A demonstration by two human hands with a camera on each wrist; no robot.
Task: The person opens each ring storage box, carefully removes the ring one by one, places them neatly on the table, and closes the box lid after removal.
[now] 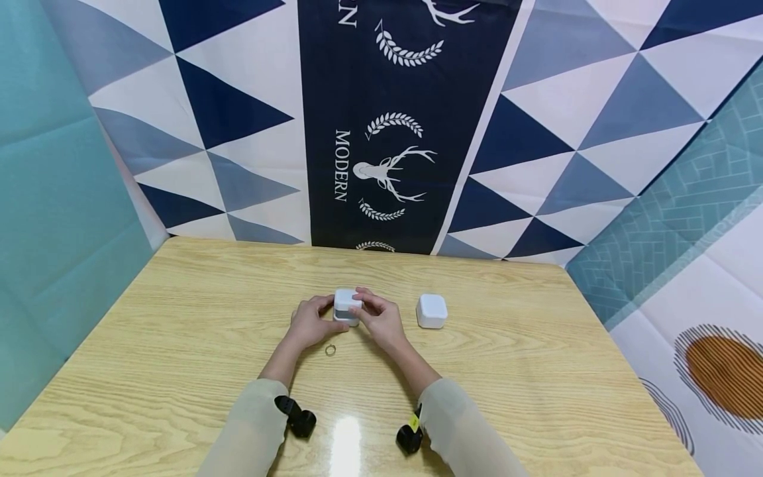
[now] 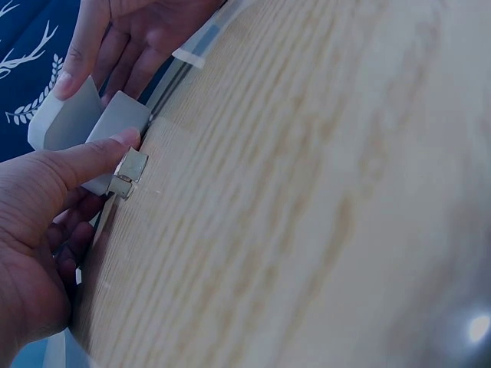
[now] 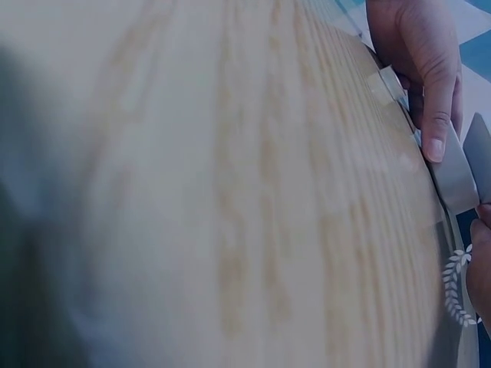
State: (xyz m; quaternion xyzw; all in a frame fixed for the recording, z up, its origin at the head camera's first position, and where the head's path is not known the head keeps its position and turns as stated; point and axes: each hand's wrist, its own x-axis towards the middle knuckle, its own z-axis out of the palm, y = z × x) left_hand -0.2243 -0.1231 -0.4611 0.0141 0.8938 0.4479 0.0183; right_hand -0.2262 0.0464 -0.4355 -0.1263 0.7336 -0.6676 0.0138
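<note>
A small white box with rounded corners, seemingly a ring box, stands between both hands, its lid (image 1: pixel 348 296) apart from its base (image 1: pixel 353 322) along the near side. My left hand (image 1: pixel 308 323) holds the base, thumb on the near side and fingers at the left. With thumb and fingers, my right hand (image 1: pixel 383 322) grips the lid. The left wrist view shows the lid (image 2: pixel 67 119) tilted away from the base (image 2: pixel 119 117), a gap between them. A metal ring (image 1: pixel 330 350) lies on the table just in front of the left hand. The box's inside is hidden.
A second white box (image 1: pixel 432 311), closed, sits to the right of the right hand. The wooden table (image 1: pixel 507 371) ends at a patterned cloth wall (image 1: pixel 381 132) behind. Black wrist cameras hang from both sleeves near the tabletop.
</note>
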